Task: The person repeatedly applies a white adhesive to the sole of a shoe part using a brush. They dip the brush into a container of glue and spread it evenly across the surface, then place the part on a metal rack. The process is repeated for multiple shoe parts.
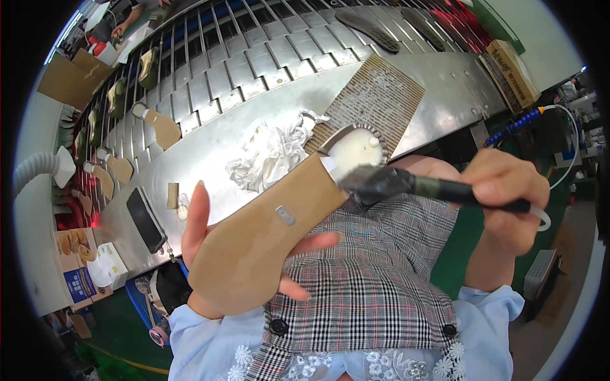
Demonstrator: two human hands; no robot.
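Observation:
My left hand (198, 219) supports a tan, sole-shaped insole board (244, 260) from beneath, thumb along its left edge and fingertips showing past its right edge. A small metal plate (284, 216) sits in the board's middle, and its surface has a damp-looking sheen. My right hand (508, 193) grips a brush (438, 188) by its dark handle. The brush's dark, blurred bristles lie at the board's narrow far end; whether they touch it I cannot tell. Just beyond is a round container (383, 143) of white liquid, with a toothed metal rim, partly hidden by the board.
Crumpled white cloth (270, 152) and a corrugated cardboard sheet (381, 95) lie on the metal bench (445, 82). A slatted conveyor (254, 57) behind carries more tan insole boards (162, 129) and dark soles (367, 32). A phone (146, 219) lies at left; a cardboard box (511, 75) stands at right.

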